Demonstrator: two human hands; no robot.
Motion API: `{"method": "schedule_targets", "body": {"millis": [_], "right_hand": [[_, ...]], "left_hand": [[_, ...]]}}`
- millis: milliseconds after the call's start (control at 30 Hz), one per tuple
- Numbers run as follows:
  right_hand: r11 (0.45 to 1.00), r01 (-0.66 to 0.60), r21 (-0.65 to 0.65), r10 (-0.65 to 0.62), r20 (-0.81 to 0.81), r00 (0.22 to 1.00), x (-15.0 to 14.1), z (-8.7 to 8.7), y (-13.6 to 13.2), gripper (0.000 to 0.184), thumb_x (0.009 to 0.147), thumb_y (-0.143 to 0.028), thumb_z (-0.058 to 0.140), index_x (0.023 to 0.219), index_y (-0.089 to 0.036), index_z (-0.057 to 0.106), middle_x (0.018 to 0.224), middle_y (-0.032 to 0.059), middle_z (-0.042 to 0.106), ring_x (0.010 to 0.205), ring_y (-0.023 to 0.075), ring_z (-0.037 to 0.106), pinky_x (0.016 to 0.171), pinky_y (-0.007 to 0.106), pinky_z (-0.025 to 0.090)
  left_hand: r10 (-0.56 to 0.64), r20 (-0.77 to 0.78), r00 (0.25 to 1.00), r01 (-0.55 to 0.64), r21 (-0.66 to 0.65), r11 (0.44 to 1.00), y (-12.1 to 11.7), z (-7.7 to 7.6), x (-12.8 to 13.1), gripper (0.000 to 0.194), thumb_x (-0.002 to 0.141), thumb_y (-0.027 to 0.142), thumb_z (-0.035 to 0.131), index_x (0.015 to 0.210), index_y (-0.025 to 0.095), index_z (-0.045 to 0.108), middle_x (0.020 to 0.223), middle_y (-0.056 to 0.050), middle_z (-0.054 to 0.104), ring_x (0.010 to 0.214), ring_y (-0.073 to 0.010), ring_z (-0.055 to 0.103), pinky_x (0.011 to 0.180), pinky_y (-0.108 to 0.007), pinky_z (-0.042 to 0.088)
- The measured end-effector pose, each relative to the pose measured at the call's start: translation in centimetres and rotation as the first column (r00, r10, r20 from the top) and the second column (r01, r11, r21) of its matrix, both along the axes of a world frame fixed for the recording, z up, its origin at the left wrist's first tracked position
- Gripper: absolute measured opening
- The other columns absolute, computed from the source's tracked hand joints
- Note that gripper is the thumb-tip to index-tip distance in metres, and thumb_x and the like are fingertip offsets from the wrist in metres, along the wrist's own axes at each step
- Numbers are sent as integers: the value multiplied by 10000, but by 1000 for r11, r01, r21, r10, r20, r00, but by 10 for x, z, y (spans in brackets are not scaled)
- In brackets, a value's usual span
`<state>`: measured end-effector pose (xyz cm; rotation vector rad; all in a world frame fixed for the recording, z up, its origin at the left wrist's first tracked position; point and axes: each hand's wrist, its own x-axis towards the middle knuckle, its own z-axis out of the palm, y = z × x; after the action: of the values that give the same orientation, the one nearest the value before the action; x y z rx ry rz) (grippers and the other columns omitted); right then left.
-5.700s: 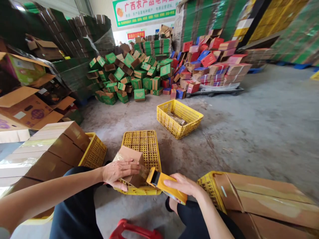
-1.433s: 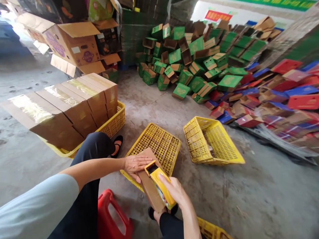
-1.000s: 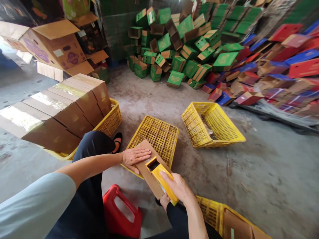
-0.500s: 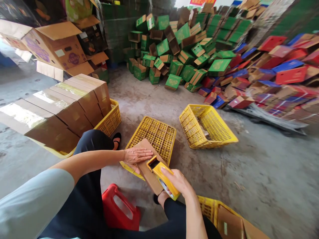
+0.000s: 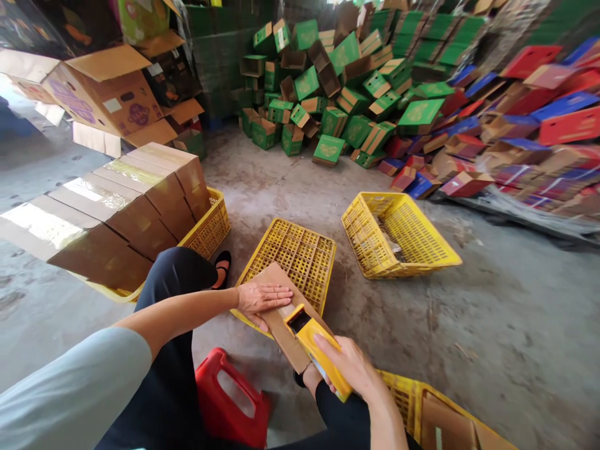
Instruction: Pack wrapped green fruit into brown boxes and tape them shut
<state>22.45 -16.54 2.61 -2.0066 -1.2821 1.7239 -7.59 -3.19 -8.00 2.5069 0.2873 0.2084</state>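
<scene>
A brown cardboard box [image 5: 284,334] lies tilted across the near edge of an upturned yellow plastic crate [image 5: 307,250]. My left hand [image 5: 265,299] rests on its upper face, fingers stretched out flat. In my right hand [image 5: 349,362] is a yellow tape dispenser [image 5: 314,340], its head against the top of the box just right of my left fingertips. A short strip of clear tape shows between the dispenser head and those fingertips. My right fingers wrap round the dispenser body; part of the tape roll is hidden.
Left, a yellow crate [image 5: 218,215] holds several taped cartons [image 5: 135,206]. An open yellow crate [image 5: 403,237] stands right; another crate [image 5: 405,400] with cardboard is near my right leg. A red plastic jug [image 5: 229,400] sits between my legs. Green boxes [image 5: 328,150] and red-blue boxes [image 5: 569,128] pile behind.
The tape dispenser in my right hand has moved down and right along the box, away from my left hand. My left hand stays pressed flat on the box. The view has shifted slightly.
</scene>
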Motion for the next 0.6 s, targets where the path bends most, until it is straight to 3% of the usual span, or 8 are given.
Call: {"method": "schedule_targets", "body": {"millis": [133,400,600], "right_hand": [[1000,-28,-6,28,8,1000,15,-5,-16,543,902,-739,516,852,-207,614,556,21,681,452,190,658,439,254,510],[997,-76,-16,76,20,997,18,-13,-13,587,850,-784,568,850,-198,605,541,22,672,467,211,672,413,252,482],[996,-83,-19,83,39,996,20,-16,-17,567,881,-776,538,857,-212,594,571,28,685,491,212,683,446,261,509]], "left_hand": [[-29,39,999,26,58,998,1,-4,0,1004,906,746,543,1639,105,301,1693,-167,249,1587,-303,209,1320,-408,129],[-89,-18,996,91,207,974,-9,0,5,1048,940,708,512,1632,-15,202,1691,-265,175,1595,-356,138,1312,-504,114],[-180,-8,984,177,239,955,-23,-2,28,1030,943,693,523,1642,11,198,1696,-229,193,1598,-327,145,1318,-467,109]]}}
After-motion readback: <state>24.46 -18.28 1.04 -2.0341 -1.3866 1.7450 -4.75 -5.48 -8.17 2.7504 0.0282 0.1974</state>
